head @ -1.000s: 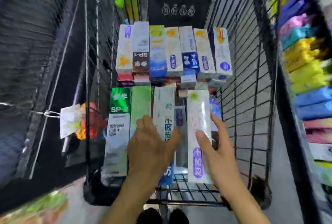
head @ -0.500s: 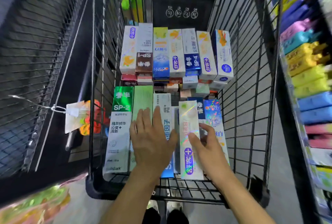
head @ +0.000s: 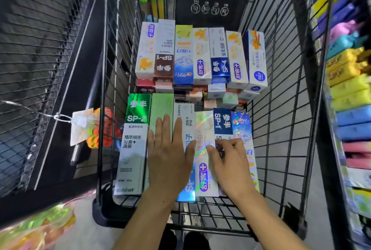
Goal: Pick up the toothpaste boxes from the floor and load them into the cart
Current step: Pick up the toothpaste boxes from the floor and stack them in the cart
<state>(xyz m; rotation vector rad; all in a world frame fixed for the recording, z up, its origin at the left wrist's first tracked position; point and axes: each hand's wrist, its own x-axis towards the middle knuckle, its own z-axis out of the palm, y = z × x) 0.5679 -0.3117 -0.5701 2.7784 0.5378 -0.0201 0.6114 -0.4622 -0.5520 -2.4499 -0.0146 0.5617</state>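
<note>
Inside the black wire cart (head: 281, 113) lie two rows of toothpaste boxes. The far row (head: 200, 57) is stacked higher; the near row holds several boxes side by side. My left hand (head: 169, 155) rests flat, fingers straight, on the pale green box (head: 161, 107) and the white-blue box beside it. My right hand (head: 230, 163) lies on the near row with its fingers bent, thumb on the holographic white box (head: 204, 129) and fingertips on the navy SP-1 box (head: 221, 121). A green-and-white SP-2 box (head: 134, 141) lies at the row's left end.
Shelves of coloured packets (head: 349, 89) run along the right of the cart. A dark mesh rack (head: 40, 49) stands on the left, with a tagged orange toy (head: 94, 127) hanging beside the cart. Grey floor shows beneath.
The holographic white box has gone down from my right hand into the near row. My right hand's fingers have curled onto the boxes. My left hand stays flat on the row.
</note>
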